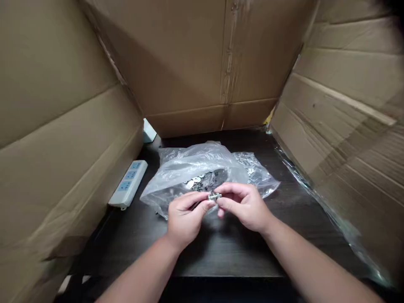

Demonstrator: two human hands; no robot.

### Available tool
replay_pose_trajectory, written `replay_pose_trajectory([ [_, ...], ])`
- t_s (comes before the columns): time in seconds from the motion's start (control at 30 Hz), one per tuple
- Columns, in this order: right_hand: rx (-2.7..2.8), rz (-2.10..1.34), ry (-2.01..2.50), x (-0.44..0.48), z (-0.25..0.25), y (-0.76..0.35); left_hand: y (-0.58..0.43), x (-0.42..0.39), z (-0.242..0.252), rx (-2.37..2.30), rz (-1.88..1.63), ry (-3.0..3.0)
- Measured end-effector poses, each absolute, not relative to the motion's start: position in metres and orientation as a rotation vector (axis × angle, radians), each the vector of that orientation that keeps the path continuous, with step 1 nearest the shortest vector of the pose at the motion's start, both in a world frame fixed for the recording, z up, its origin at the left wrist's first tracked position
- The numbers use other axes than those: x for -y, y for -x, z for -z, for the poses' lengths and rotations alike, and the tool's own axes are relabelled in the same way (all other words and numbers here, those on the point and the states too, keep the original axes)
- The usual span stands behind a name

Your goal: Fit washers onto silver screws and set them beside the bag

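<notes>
A small silvery metal fastener (214, 196) with ring-like parts along it is held up between my two hands, just in front of an open plastic bag. My left hand (187, 214) pinches its left end between thumb and forefinger. Its right end sits in a pinch of my right hand (245, 206), the other fingers curled beneath. Whether the parts are a nut and washers is too small to tell. Inside the clear plastic bag (202, 158) lie flat metal washers (196, 179) and many small dark pieces, partly hidden by the film.
A second clear bag (257, 174) with small metal parts lies behind to the right. At the left stands a white power strip (129, 183) with blue labels. Cardboard walls (189, 63) enclose the dark table (303, 227) at the back and both sides.
</notes>
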State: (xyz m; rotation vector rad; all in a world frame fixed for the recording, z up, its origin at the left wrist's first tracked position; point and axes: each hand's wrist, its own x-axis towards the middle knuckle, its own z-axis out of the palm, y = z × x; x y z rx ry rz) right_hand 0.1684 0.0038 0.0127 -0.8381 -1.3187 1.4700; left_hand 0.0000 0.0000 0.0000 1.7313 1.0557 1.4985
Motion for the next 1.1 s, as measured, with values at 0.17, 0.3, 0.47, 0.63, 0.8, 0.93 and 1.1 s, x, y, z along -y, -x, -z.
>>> replay_pose_trajectory([
  [0.17,1.305,-1.544,0.835,-0.0024,-0.0107,-0.1711,-0.0002,-0.0004,-0.0029,-0.999,-1.537,-1.866],
  [0.3,1.322,-1.656,0.776,-0.0056,-0.0063,-0.1726,0.0007,-0.0010,-0.0033,-0.952,-1.518,-1.937],
  [0.47,1.286,-1.700,0.893,-0.0082,-0.0036,-0.1720,0.0009,-0.0009,-0.0008,-0.993,-1.545,-1.892],
  [0.63,1.237,-1.597,0.795,-0.0061,-0.0109,-0.1720,0.0017,-0.0005,0.0034,-1.046,-1.544,-1.724],
  [0.8,1.289,-1.524,0.777,-0.0023,-0.0121,-0.1712,0.0018,-0.0003,0.0030,-1.038,-1.514,-1.700],
  [0.93,1.327,-1.555,0.803,-0.0024,-0.0114,-0.1728,0.0018,-0.0003,0.0000,-0.986,-1.522,-1.800],
  [1.1,1.386,-1.625,0.787,-0.0038,-0.0113,-0.1754,0.0023,-0.0008,-0.0017,-0.919,-1.518,-1.946],
])
